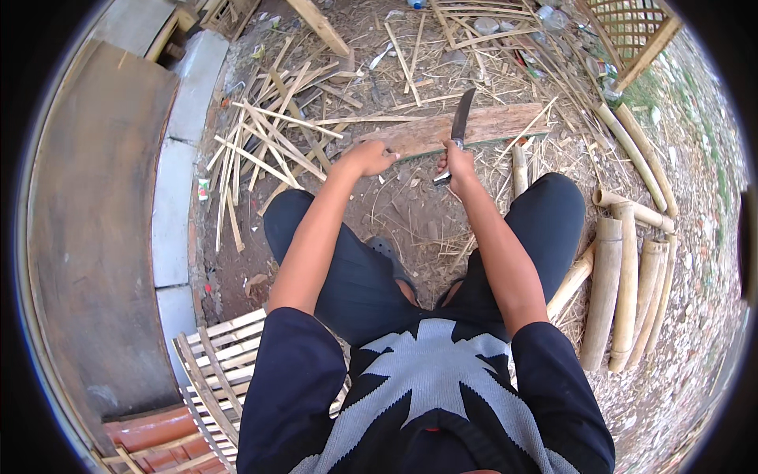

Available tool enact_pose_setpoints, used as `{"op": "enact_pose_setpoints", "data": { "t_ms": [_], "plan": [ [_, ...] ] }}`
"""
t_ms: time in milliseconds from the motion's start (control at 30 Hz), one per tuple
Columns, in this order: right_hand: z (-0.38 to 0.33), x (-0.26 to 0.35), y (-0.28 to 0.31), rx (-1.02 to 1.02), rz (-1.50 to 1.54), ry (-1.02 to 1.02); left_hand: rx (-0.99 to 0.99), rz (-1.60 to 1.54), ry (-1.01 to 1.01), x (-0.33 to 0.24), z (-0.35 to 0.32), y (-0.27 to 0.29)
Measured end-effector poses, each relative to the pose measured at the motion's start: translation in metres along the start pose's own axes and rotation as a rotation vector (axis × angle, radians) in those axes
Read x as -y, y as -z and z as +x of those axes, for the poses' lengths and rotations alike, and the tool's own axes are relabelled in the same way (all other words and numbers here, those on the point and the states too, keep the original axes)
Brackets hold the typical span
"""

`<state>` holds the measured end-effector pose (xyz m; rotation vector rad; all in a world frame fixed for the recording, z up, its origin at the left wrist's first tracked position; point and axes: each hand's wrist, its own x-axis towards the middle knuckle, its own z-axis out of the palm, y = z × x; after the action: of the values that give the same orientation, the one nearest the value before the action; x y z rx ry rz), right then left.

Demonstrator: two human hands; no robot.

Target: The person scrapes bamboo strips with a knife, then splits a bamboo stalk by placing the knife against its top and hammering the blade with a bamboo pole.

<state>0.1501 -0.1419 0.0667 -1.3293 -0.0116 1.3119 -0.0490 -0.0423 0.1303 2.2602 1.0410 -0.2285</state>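
My right hand (pixel 456 163) is wrapped round the handle of a machete (pixel 463 114). Its dark curved blade points away from me, over a long worn wooden plank (pixel 505 121) lying crosswise on the ground. At the plank's left end rests my left hand (pixel 369 158), fingers curled in. Whatever those fingers hold, if anything, is hidden. Left of that hand, thin split bamboo strips (pixel 264 130) lie in a loose heap, some reaching close to my wrist.
Cut bamboo poles (pixel 604 292) lie beside my right knee, with more poles (pixel 639 154) farther off. A slatted bamboo piece (pixel 225 355) is at the lower left, near a brown panel (pixel 103 229) and grey blocks (pixel 172 213). A woven bamboo frame (pixel 632 35) stands far right.
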Motion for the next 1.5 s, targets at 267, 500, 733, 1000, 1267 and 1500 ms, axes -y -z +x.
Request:
{"op": "enact_pose_setpoints", "data": {
  "t_ms": [267,500,733,1000,1267,1500],
  "plan": [
    [0.012,-0.047,-0.019,-0.02,-0.048,-0.067,0.065,0.086,0.012,0.03,-0.012,-0.008],
    [0.025,-0.063,-0.027,-0.035,-0.079,-0.069,0.085,0.097,0.028,0.04,-0.008,-0.007],
    [0.034,-0.064,-0.03,-0.072,-0.18,-0.031,0.117,0.106,0.041,0.043,0.008,-0.012],
    [0.059,-0.065,-0.02,-0.112,-0.381,0.107,0.075,0.099,0.041,0.028,0.028,-0.017],
    [0.039,-0.059,-0.03,0.014,-0.218,0.11,-0.144,-0.243,0.006,-0.006,0.04,-0.064],
    [0.019,-0.032,-0.038,0.191,-0.072,-0.051,0.08,-0.931,0.264,0.002,0.043,-0.065]
  ]
}}
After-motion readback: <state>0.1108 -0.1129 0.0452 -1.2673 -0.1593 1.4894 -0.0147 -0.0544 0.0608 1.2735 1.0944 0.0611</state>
